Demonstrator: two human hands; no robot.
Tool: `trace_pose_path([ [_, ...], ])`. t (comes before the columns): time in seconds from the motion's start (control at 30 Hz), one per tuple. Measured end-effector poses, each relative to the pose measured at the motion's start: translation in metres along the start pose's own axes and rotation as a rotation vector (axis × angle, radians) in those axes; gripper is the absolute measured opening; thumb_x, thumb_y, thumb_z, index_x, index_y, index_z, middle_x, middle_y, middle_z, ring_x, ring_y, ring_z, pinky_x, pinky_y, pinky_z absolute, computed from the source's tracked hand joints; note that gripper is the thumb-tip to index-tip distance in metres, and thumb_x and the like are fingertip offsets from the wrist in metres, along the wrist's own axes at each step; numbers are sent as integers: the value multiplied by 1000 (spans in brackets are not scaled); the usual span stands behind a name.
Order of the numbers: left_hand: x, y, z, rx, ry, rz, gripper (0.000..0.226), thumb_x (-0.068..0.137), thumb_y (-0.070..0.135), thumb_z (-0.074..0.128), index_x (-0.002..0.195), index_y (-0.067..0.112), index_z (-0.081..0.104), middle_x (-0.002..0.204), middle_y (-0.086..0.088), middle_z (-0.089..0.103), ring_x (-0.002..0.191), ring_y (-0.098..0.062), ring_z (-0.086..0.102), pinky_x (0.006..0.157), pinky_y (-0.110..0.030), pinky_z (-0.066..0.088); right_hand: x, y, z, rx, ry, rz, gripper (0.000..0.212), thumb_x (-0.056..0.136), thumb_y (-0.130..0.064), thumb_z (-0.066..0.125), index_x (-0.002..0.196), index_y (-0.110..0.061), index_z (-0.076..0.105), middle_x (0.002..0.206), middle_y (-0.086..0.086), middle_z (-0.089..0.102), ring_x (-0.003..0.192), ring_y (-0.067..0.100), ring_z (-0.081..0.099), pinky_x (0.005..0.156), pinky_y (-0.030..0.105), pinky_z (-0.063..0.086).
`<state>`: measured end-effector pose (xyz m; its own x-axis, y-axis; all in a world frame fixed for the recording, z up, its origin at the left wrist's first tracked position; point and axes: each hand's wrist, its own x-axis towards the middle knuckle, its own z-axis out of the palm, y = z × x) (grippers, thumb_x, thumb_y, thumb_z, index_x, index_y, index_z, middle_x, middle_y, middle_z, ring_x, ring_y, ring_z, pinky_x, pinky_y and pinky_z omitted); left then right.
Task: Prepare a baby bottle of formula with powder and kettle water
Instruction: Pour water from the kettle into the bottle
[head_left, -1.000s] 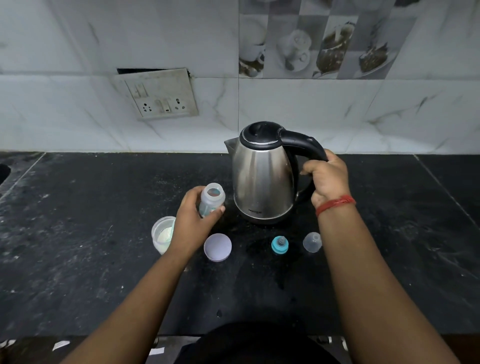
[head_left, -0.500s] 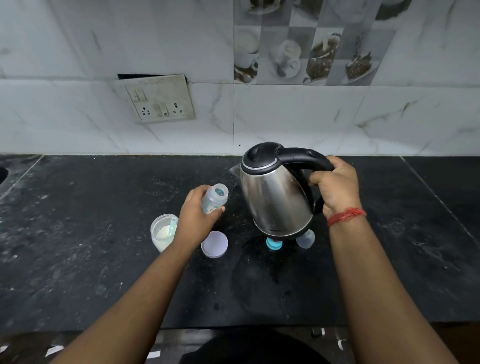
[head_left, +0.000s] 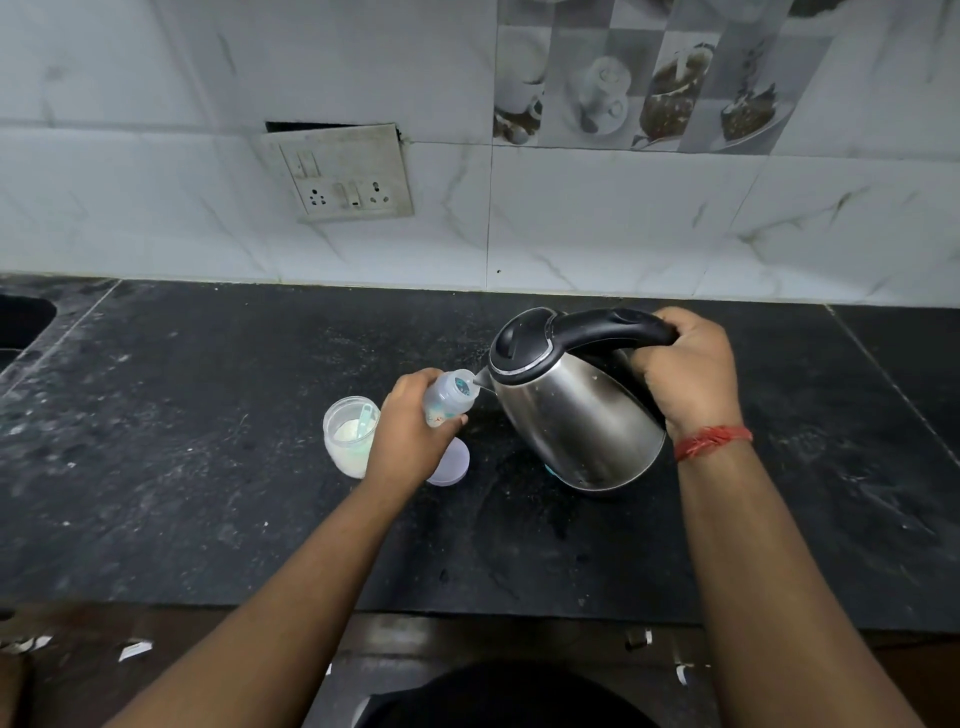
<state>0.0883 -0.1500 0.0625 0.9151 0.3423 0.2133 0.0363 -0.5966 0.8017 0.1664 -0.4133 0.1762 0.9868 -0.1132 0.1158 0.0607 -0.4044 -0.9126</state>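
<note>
Both hands busy: my left hand (head_left: 410, 434) grips the baby bottle (head_left: 448, 397), tilted above the tabletop (head_left: 208, 493); right hand (head_left: 685, 371) wraps the kettle (head_left: 571, 410) handle, spout at bottle mouth. Powder jar (head_left: 349, 434) sits just left.

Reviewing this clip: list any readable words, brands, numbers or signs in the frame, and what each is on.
None can be read.
Baby bottle: coloured printed marks, too blurred to read.
Kettle: no legible brand on the steel side that shows.
Switch and socket plate: no lettering visible.
Picture tiles: cups and desserts only, no words.
</note>
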Motion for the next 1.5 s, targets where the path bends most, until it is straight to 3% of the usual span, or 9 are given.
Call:
trace_pose_path([
  [0.17, -7, -1, 0, 1, -8, -1, 52, 76, 15, 88, 121, 21, 63, 117, 5, 60, 107, -14, 56, 93, -32, 45, -7, -5, -2, -63, -9, -8, 29, 57, -8, 67, 78, -28, 69, 58, -10, 62, 67, 18, 60, 68, 44, 56],
  [0.4, -13, 1, 0, 40, -15, 13, 50, 75, 21, 88, 117, 24, 61, 113, 5, 59, 105, -19, 57, 92, -40, 49, -14, -15, -7, -177, 0, -47, 20, 67, -3, 70, 76, -20, 67, 68, 1, 67, 77, 30, 67, 73, 45, 57],
  [0.57, -14, 3, -1, 95, -9, 40, 46, 75, 26, 88, 111, 25, 60, 109, 4, 59, 102, -22, 57, 89, -46, 50, -19, -22, -7, -220, 12, -61, 21, 67, -4, 70, 79, -21, 68, 71, 1, 69, 78, 27, 67, 75, 44, 58],
  [0.77, -18, 3, -1, 131, -9, 62, 47, 73, 27, 90, 106, 24, 57, 107, 4, 56, 101, -25, 54, 85, -42, 47, -25, -26, -9, -240, 11, -68, 21, 68, -3, 70, 77, -22, 67, 70, -2, 68, 77, 26, 67, 76, 44, 58],
  [0.9, -21, 2, -1, 157, -11, 78, 49, 75, 28, 89, 112, 21, 57, 110, 5, 55, 104, -24, 52, 84, -36, 41, -28, -28, -10, -250, 3, -67, 23, 69, -2, 69, 75, -24, 66, 69, -3, 67, 77, 27, 67, 75, 43, 57],
  [1.27, -28, 2, 1, 187, -56, 139, 51, 85, 23, 81, 129, 16, 56, 125, -1, 59, 114, -24, 53, 98, -36, 41, -31, -33, -16, -245, 1, -68, 25, 70, -2, 68, 73, -26, 66, 71, -1, 67, 79, 28, 67, 80, 46, 57],
  [1.5, -27, 2, 3, 201, -69, 134, 51, 88, 25, 79, 132, 18, 55, 128, 1, 59, 116, -23, 53, 94, -32, 38, -31, -36, -18, -264, 8, -86, 25, 68, -2, 65, 68, -27, 63, 65, -5, 63, 77, 28, 64, 80, 46, 56],
])
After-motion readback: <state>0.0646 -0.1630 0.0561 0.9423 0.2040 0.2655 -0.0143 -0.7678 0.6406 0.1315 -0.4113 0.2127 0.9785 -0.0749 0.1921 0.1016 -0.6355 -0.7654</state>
